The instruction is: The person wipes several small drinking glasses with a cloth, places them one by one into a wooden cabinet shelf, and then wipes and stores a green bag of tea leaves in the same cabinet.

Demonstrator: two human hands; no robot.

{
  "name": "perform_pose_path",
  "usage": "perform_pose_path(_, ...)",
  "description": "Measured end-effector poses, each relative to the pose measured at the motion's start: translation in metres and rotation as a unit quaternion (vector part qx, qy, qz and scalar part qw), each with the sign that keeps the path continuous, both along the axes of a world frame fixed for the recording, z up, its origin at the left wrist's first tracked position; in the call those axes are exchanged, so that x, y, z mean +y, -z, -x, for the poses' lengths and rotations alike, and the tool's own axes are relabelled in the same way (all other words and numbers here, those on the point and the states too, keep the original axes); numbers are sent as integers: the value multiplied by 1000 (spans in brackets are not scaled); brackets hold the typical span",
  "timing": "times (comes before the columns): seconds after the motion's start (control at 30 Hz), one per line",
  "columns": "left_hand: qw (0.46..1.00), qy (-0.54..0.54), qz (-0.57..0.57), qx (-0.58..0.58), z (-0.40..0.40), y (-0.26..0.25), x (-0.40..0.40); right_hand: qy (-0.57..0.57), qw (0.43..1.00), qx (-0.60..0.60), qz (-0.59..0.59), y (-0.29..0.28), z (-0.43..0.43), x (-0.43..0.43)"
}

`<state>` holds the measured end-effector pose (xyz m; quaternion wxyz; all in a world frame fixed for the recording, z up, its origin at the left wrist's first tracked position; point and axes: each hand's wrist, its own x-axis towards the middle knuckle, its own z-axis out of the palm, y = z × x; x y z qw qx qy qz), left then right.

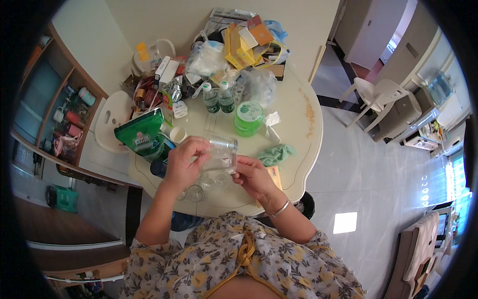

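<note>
Over the near part of the table, a clear drinking glass (220, 160) is held tilted on its side, blurred by motion. My left hand (186, 160) grips its left end, with some fingertips hidden. The fingers of my right hand (255, 175) hold its right end, where a small white bit shows below. Just beyond it is another clear cylinder, probably a second glass (224, 141); whether the two touch I cannot tell. Below my hands stand several small clear glasses (195, 193). A green cloth (276, 154) lies crumpled beyond my right hand.
A green foil pouch (140, 136), a paper cup (178, 134), a green-lidded tub (249, 117) and two small water bottles (218, 99) stand beyond my hands. Bags and boxes (239, 48) pile up at the table's (295, 112) far side. A white chair (112, 121) is at left.
</note>
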<state>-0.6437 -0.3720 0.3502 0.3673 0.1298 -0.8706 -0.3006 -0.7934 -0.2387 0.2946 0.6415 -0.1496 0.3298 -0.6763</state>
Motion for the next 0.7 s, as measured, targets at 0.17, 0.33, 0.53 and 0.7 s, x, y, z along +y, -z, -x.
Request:
perform_pose_path(0.17, 987, -38, 53, -148, 22, 5, -51, 158, 977, 111, -93, 38, 35, 33)
perform_pose_path(0.33, 946, -33, 133, -294, 37, 64, -104, 296, 939, 109, -139, 83, 63, 72)
perform_pose_path(0.53, 891, -34, 161, -424, 41, 114, -122, 356, 908, 110, -192, 134, 74, 105)
perform_pose_path(0.7, 868, 12, 135, -477, 39, 132, -123, 383, 879, 178, -222, 169, 77, 110)
